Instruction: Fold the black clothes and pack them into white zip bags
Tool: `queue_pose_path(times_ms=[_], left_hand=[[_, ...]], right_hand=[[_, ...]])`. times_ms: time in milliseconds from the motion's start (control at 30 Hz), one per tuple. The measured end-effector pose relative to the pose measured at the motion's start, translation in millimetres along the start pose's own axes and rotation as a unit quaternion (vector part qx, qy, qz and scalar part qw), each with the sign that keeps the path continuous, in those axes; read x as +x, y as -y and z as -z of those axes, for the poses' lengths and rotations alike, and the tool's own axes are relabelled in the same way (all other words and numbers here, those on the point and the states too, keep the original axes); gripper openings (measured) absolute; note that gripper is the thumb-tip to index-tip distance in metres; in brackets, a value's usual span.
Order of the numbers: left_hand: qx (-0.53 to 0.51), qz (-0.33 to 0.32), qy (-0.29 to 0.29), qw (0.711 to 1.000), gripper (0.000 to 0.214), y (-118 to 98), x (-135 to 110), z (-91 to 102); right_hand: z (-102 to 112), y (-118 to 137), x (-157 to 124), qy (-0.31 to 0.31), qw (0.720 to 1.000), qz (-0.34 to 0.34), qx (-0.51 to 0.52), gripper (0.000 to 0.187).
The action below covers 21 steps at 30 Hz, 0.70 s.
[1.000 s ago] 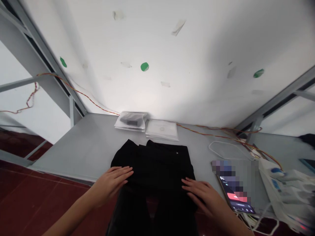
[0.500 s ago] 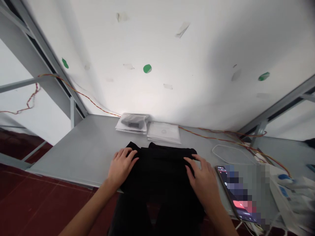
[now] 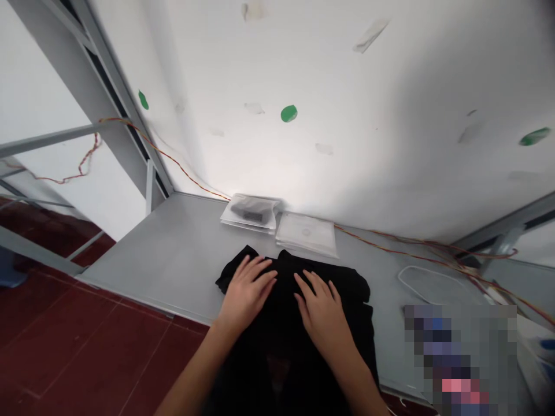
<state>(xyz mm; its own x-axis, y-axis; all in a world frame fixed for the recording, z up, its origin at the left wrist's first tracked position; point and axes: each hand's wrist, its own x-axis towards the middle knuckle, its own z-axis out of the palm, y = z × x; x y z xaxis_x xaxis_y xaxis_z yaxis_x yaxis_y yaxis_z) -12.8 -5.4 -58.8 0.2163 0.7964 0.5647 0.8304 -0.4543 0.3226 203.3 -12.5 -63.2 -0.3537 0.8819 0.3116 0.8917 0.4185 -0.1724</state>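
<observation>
A black garment [image 3: 347,289] lies on the grey table [image 3: 182,260] and hangs over its near edge. My left hand [image 3: 247,292] rests flat on the garment's left part, fingers stretched out and apart. My right hand [image 3: 321,306] lies flat on the cloth just beside it, fingers spread. Both palms press down on the fabric near its far edge, close together, and neither grips anything.
Two flat clear plastic packets [image 3: 254,211] [image 3: 307,234] lie by the white wall. Red-yellow wires [image 3: 390,237] run along the table's back. A white cable loop [image 3: 429,277] lies at right. A blurred patch [image 3: 459,358] covers the lower right. Grey metal frame bars [image 3: 108,86] stand at left.
Both hands have slid inward over the garment from its sides toward its middle. The camera has shifted, so the table sits further right in view.
</observation>
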Motion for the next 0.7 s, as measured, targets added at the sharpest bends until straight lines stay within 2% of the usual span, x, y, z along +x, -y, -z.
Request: queue_pose_path(times_ms=[33,100,167,233,300,400,533,600,633,700], left_hand=[[0.011,0.045,-0.031,0.998,0.028,1,-5,8.3],[0.047,0.176,-0.074,0.980,0.037,3,-20,25.9],[0.080,0.303,-0.072,0.947,0.053,6,-37,40.3],[0.097,0.379,-0.042,0.919,0.062,8,-52,48.5],[0.101,0.401,0.002,0.910,0.058,10,-58,51.0],[0.083,0.387,0.038,0.917,0.048,12,-51,50.5],[-0.005,0.394,-0.028,0.919,0.039,0,-20,54.0],[-0.045,0.401,-0.061,0.913,0.033,-17,-3,55.1],[-0.062,0.394,-0.076,0.914,0.029,-28,6,53.7],[-0.085,0.343,-0.096,0.931,0.021,-50,18,44.3]], right_hand=[[2,11,6,-0.007,1.000,0.012,0.012,0.046],[0,34,17,-0.012,0.999,0.029,0.037,0.052],[-9,52,26,-0.001,0.999,0.014,0.050,0.064],[-21,61,32,0.019,0.998,-0.013,0.055,0.071],[-31,62,33,0.034,0.997,-0.029,0.061,0.067],[-36,61,34,0.038,0.995,-0.039,0.083,0.062],[-27,58,37,0.052,0.980,-0.062,0.181,0.061],[-18,52,39,0.066,0.950,-0.081,0.295,0.061],[-14,48,38,0.070,0.924,-0.094,0.365,0.062],[-4,35,33,0.054,0.854,-0.128,0.502,0.063]])
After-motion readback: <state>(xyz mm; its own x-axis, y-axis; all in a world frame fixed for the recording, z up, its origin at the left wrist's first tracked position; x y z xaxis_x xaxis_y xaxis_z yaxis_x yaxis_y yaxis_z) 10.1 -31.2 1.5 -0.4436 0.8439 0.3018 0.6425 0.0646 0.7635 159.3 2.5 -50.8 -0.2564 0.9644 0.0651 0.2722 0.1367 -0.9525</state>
